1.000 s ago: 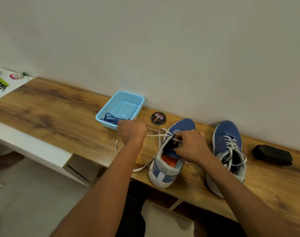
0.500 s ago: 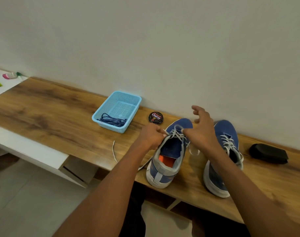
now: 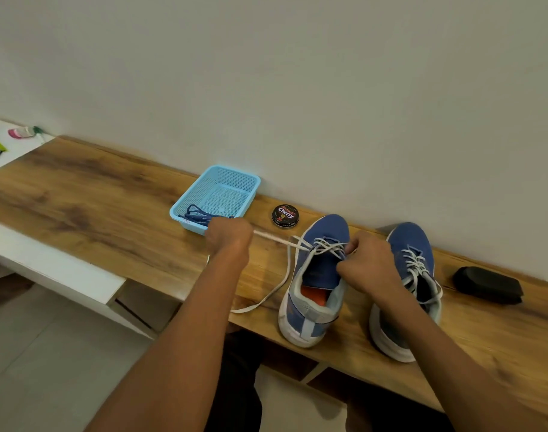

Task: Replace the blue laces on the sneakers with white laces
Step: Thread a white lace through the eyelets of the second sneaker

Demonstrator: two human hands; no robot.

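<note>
— Where does the view sit?
— One head-worn, wide-angle camera, above the wooden bench, facing forward and down toward the wall.
— How near?
— Close: both forearms enter from the bottom edge, the left hand and right hand reaching frame centre.
— What fills the rest?
— Bare wall across the upper half; floor at lower left. No second view shares anything.

A round polish tin sits near the worktop's back edge. A black brush lies toward its right end.
</note>
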